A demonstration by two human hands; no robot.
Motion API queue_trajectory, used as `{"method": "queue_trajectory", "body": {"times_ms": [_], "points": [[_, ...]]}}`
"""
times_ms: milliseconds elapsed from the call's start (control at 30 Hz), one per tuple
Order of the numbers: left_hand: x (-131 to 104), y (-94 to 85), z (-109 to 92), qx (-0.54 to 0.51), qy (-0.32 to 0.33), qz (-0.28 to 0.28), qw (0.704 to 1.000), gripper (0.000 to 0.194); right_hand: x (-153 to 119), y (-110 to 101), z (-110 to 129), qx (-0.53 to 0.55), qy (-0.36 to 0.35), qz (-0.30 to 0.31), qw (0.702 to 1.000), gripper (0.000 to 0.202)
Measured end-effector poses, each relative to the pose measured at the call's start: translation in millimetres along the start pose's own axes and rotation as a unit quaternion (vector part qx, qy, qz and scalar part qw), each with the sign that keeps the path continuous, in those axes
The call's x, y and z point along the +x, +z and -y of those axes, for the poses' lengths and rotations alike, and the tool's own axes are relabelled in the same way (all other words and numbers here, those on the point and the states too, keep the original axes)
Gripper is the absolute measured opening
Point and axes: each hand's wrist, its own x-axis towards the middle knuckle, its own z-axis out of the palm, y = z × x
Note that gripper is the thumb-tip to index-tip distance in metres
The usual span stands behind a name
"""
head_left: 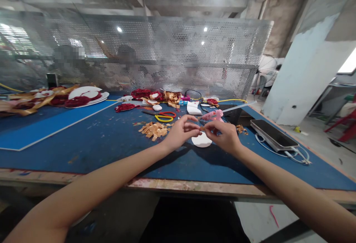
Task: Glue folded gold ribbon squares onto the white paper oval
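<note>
Above a white disc (pixel 201 140) on the blue table, my two hands meet fingertip to fingertip. A small gold ribbon piece (pixel 203 128) shows between them, partly covered by fingers. My right hand (pixel 226 136) pinches it with thumb and forefinger. From the other side, the thumb and fingertips of my left hand (pixel 183 132) close on its edge. Just behind the hands lies a pink glue gun (pixel 211 115) with a clear glue stick out of its back. Cut gold ribbon pieces (pixel 154 130) are heaped to the left of my left hand.
Scissors (pixel 165 117) with red and yellow handles lie behind the heap. At right is a phone (pixel 274 135) with a coiled white cable. Red and gold ribbon (pixel 172 97) lines the back, before a perforated metal screen (pixel 167 50). White discs (pixel 87 96) sit at left.
</note>
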Motion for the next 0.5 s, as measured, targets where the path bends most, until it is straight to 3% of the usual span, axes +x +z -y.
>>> {"method": "queue_trajectory", "body": {"times_ms": [500], "points": [[-0.9, 2.2, -8.0, -0.074, -0.107, -0.029, 0.991, 0.031, 1.6, -1.4, 3.3, 0.074, 0.078, 0.015, 0.994, 0.011]]}}
